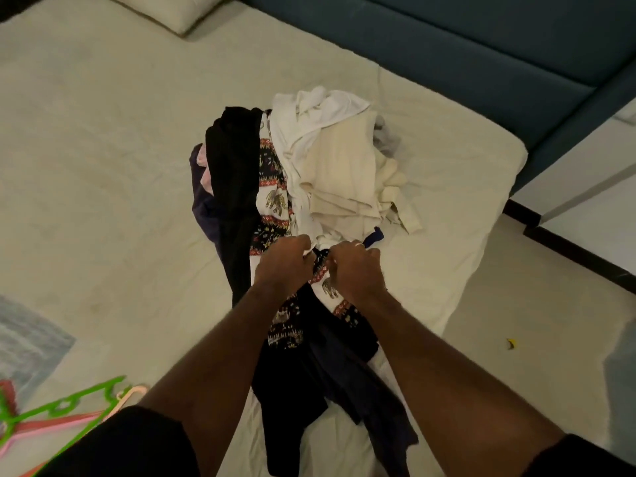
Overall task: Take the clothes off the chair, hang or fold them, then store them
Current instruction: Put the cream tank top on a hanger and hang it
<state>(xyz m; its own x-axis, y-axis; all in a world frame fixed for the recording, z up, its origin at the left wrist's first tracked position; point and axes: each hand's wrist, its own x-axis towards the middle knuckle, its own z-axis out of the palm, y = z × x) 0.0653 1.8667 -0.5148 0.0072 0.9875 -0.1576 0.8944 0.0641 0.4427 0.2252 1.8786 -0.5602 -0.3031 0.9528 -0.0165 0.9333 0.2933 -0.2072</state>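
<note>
Clothes ran lengthwise up the frame's centre from my left hand and right hand, both pinching the elephant-print garment.

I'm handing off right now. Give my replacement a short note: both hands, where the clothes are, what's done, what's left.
Left hand and right hand: each has a grip on the elephant-print garment, at the near edge of the clothes pile.
The pile lies on the bed; hangers lie at its near left.
Done: no folded or hung item is in view.
Left: hang or fold every piece, then store.
</note>
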